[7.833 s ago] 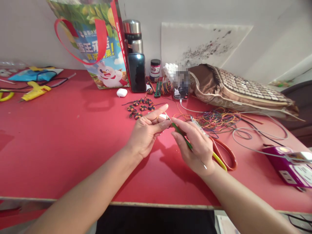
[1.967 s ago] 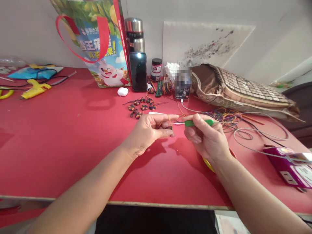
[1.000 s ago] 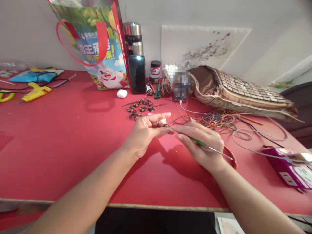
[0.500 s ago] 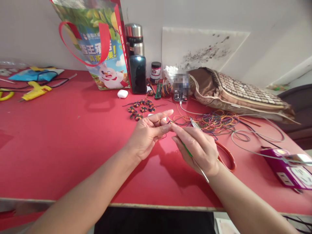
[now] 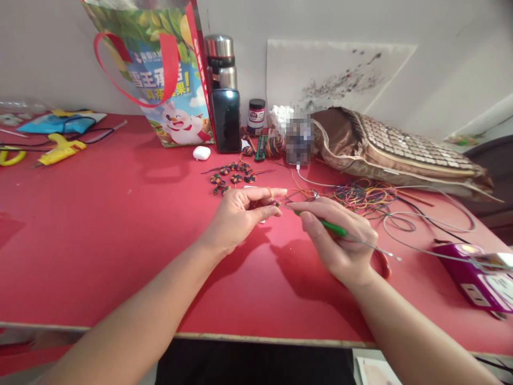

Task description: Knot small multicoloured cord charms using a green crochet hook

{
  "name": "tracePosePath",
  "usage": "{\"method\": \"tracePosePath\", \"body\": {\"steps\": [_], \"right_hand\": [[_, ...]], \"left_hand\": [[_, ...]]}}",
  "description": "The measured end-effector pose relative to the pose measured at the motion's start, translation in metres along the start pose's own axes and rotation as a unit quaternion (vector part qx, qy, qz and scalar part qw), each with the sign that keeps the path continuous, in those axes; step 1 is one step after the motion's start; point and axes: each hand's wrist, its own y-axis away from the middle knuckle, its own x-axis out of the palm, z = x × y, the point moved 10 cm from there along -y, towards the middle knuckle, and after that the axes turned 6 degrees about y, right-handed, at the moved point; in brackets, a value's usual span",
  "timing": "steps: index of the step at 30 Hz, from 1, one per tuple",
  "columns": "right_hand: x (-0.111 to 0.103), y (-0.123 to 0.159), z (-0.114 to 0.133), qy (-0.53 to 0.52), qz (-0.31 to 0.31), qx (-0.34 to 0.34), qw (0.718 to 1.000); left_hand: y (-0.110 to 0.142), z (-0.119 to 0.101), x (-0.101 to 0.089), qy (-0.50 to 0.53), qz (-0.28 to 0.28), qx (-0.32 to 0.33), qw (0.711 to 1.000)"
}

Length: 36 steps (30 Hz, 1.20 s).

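Note:
My left hand (image 5: 236,222) pinches a small dark multicoloured crochet piece (image 5: 275,203) between thumb and fingers. An orange-yellow strand of yarn (image 5: 271,193) loops round its index finger, which is stretched out. In my right hand (image 5: 344,243) lies a crochet hook (image 5: 333,228) with a green grip, its metal shaft pointing back to the right. The hook's front end is close to the crochet piece; whether they touch I cannot tell. Just beyond my left hand, several small round crocheted pieces (image 5: 236,178) in dark and orange yarn lie on the red table (image 5: 120,240).
Tangled multicoloured yarn (image 5: 363,195) spreads right of my hands, beside a brown sequined cushion (image 5: 404,149). Behind stand a phone (image 5: 226,120), a steel flask (image 5: 219,53), a jar (image 5: 256,115) and a large bag (image 5: 160,80). A purple power strip (image 5: 473,278) sits at right, a yellow glue gun (image 5: 60,149) at left.
My right hand has drawn away to the right from my left fingertips, and the hook has swung from steep to flatter. My left hand keeps its pinch, turned slightly.

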Motion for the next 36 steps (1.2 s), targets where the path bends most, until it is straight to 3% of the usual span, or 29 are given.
{"method": "tracePosePath", "body": {"steps": [3,7,14,19,24,30,36], "right_hand": [[-0.004,0.002,-0.026,-0.055,-0.006,0.103,0.993],[0.002,0.010,-0.054,-0.178,0.003,0.215,0.960],[0.010,0.011,-0.066,-0.292,-0.010,0.298,0.909],[0.019,0.006,-0.069,-0.356,0.005,0.326,0.876],[0.028,0.008,-0.066,-0.391,0.032,0.336,0.856],[0.031,0.012,-0.060,-0.396,-0.013,0.305,0.866],[0.038,0.014,-0.063,-0.408,-0.026,0.289,0.866]], "left_hand": [[0.000,-0.003,0.003,-0.022,0.017,0.014,1.000],[0.000,-0.005,0.008,-0.047,0.041,0.009,0.998],[0.002,-0.009,0.016,-0.067,0.080,0.006,0.995],[0.004,-0.007,0.018,-0.052,0.101,-0.003,0.994],[0.004,0.000,0.018,0.026,0.087,-0.017,0.996],[0.004,0.013,0.015,0.144,0.022,-0.053,0.988],[0.004,0.013,0.010,0.166,-0.018,-0.042,0.985]]}}
